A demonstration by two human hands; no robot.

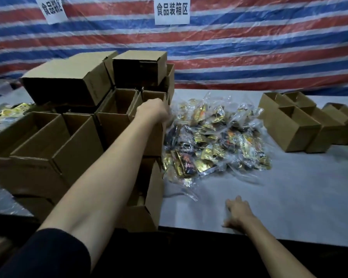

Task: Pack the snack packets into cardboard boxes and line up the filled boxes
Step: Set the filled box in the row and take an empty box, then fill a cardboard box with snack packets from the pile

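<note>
Where crinkly foil packets [215,141] heap, rectangular cardboard boxes [72,81] stand stacked.

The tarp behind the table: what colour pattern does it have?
The tarp has red, blue and white stripes, seen in the head view.

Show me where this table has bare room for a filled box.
Widest bare patch: the table front-right, bordered by the snack packets, the right-side boxes, the near edge and the right hand. A narrower strip runs behind the packets, along the striped tarp. The left is crowded with stacked boxes.
</note>
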